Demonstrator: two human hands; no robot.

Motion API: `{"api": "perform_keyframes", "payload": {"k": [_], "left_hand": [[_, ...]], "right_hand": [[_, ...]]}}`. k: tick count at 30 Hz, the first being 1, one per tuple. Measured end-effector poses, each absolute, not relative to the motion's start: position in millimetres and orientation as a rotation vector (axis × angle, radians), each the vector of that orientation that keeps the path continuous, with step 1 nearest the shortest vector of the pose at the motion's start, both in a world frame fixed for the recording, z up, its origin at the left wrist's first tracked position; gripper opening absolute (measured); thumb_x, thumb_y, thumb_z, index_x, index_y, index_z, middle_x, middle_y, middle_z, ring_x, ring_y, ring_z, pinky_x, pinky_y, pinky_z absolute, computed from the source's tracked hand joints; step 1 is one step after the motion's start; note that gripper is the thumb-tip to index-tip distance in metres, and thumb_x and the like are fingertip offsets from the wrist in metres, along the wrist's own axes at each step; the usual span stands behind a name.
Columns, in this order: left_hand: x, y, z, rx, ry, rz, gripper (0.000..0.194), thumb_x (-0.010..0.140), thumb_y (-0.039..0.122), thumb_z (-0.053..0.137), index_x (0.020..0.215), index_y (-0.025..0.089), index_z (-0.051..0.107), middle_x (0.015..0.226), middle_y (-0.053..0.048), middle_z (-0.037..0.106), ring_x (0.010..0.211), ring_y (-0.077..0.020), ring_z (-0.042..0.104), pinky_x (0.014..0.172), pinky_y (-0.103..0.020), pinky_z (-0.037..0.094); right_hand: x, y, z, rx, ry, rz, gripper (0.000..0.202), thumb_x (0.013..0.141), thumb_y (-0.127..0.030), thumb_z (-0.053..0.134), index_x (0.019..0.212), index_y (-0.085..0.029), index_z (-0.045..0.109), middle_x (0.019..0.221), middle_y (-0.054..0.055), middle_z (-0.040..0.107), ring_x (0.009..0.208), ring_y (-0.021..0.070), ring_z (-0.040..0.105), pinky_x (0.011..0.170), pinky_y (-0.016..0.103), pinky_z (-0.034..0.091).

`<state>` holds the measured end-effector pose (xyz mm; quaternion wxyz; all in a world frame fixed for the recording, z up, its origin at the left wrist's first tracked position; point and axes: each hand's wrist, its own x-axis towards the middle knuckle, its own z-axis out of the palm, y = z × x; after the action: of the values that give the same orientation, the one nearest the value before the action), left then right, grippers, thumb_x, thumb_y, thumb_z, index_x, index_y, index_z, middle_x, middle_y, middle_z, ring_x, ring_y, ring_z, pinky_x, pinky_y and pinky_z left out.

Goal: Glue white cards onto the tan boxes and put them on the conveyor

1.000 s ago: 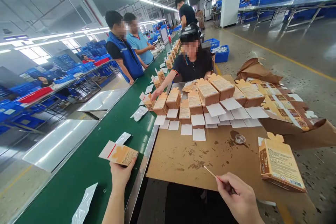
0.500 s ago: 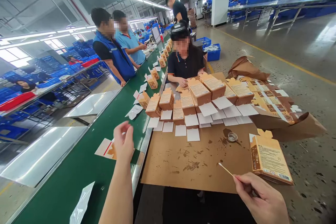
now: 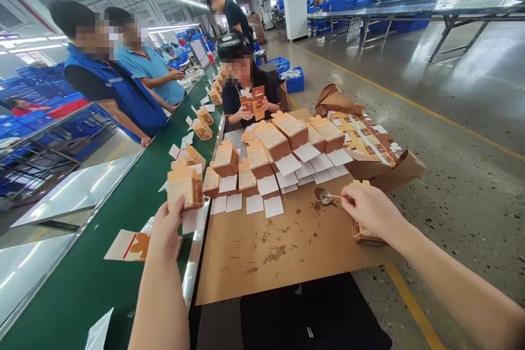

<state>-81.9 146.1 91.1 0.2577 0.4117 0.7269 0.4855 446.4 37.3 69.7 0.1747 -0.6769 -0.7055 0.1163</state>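
My left hand [image 3: 166,225] grips a brown and cream carton [image 3: 184,187] by its lower left part, over the belt's right edge. A white flap hangs below this carton. In my right hand [image 3: 361,203] is a thin cotton swab [image 3: 335,196], pinched between the fingers, its tip at a small clear round dish [image 3: 326,197] on the brown cardboard [image 3: 262,257]. Another carton [image 3: 363,234] stands partly hidden under my right hand. Several cartons with white flaps are piled at the far side of the cardboard, such as one carton [image 3: 226,158].
A green conveyor belt [image 3: 61,290] on the left carries cartons, a flat open box [image 3: 129,244] and a silvery packet [image 3: 99,330]. Across the pile, a person [image 3: 252,79] holds a box. Two people stand left of the belt. Wrapped flat cartons [image 3: 365,139] lie at the right.
My left hand has taken hold of a carton. My right hand has moved forward with the swab to the dish. The person opposite has lifted a box. The view has shifted right.
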Motion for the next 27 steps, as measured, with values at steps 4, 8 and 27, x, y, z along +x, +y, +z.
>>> {"api": "perform_keyframes", "payload": {"k": [4,8,27], "left_hand": [[-79,63,56,0.815,1.632,1.434,0.074,0.069,0.068,0.104,0.128,0.028,0.084,0.141,-0.013,0.093,0.141,-0.0462,0.084,0.106,-0.053,0.075],[-36,-3,10,0.676,1.486,1.386,0.095,0.065,0.064,0.114,0.146,0.024,0.086,0.15,-0.018,0.091,0.147,-0.0517,0.083,0.121,-0.062,0.072],[29,5,-21,0.985,1.566,1.084,0.087,0.063,0.065,0.121,0.125,0.022,0.079,0.122,-0.018,0.094,0.114,-0.0432,0.093,0.092,-0.053,0.078]], "right_hand": [[433,68,62,-1.987,-2.107,0.39,0.04,0.109,-0.01,0.069,0.072,-0.026,0.061,0.082,0.004,0.075,0.078,0.0194,0.069,0.073,0.03,0.042],[434,74,56,-1.948,-2.138,0.42,0.05,0.107,-0.008,0.074,0.068,-0.026,0.05,0.074,0.001,0.066,0.068,0.0164,0.061,0.069,0.029,0.04],[251,-65,-61,-1.319,-1.876,0.328,0.035,0.113,-0.013,0.053,0.085,-0.031,0.062,0.075,-0.001,0.072,0.062,0.0198,0.071,0.061,0.03,0.056]]}}
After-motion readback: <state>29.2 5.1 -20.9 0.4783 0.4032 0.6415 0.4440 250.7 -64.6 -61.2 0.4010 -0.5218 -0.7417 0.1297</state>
